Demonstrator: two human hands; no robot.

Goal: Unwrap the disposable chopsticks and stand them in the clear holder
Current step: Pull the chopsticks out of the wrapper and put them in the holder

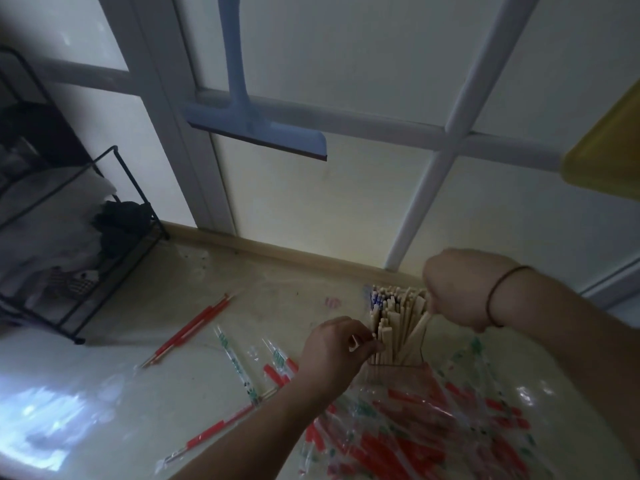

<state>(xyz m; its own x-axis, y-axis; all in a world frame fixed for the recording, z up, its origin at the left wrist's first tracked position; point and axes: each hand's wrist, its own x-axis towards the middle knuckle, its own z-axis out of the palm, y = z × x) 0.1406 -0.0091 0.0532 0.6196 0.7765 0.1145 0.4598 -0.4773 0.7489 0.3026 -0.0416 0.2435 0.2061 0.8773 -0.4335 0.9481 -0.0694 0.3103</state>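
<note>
The clear holder (398, 355), packed with bare chopsticks (398, 317), stands right of centre in the lower frame; the left hand (337, 351) pinches sticks at its left side with curled fingers; the right hand (460, 289), fist curled, grips one chopstick at the holder's right edge; wrapped chopsticks (415, 431) litter the lower right.

Left hand (337, 348) lower centre, fingers curled, pinching; right hand (457, 289) centre-right, fisted, wrist bent down.
</note>
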